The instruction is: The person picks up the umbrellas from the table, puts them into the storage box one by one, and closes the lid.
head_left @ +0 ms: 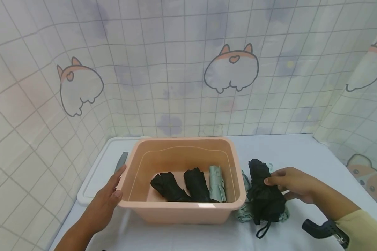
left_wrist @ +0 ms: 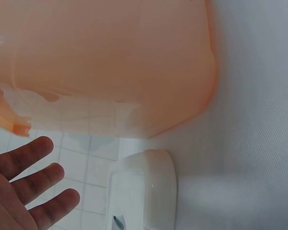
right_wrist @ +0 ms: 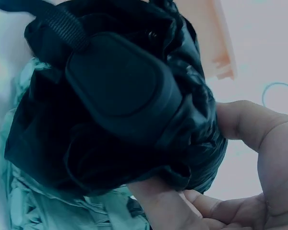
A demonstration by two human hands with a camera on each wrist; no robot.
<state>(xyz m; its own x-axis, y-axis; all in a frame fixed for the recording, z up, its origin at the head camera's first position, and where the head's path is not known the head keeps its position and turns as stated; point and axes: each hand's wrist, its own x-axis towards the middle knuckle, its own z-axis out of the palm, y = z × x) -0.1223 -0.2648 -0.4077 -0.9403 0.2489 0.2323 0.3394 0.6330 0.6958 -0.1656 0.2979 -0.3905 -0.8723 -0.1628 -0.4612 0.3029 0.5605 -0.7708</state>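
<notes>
My right hand (head_left: 296,184) grips a folded black umbrella (head_left: 265,195), its thumb on the near side and its fingers underneath. The umbrella's handle end (right_wrist: 117,79) and wrist strap (right_wrist: 62,24) face the right wrist camera. Beneath it, partly hidden, lie grey-green folded umbrellas (head_left: 245,213); their number cannot be told. A peach plastic basin (head_left: 182,213) stands to the left, holding two black folded umbrellas (head_left: 169,188) (head_left: 197,184) and one grey-green rolled umbrella (head_left: 217,184). At the basin's left rim is my left hand (head_left: 102,205), fingers extended and spread.
Behind the basin's left side lies a white tray-like box (head_left: 95,174) with a grey blade-shaped piece (head_left: 122,161) on it. A black curved piece (head_left: 317,229) sits by the right sleeve. Tile-patterned sheeting (head_left: 182,69) hangs around the white table (head_left: 289,150).
</notes>
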